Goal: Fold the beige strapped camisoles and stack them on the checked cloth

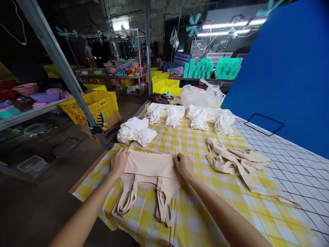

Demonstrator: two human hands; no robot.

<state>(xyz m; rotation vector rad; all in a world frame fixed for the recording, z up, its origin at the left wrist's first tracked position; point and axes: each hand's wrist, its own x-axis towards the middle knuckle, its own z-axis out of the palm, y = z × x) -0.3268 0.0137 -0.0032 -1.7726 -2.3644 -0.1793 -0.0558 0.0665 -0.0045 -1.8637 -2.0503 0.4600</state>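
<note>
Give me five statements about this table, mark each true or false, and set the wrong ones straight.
1. The left hand and right hand are at opposite sides of one beige garment. True.
2. That garment dangles in the air. False: it lies on the checked tablecloth.
3. A crumpled beige pile lies to the right of the right hand. True.
4. A bag lies between the hands. False: the brown bag lies beyond the folded white stacks.
</note>
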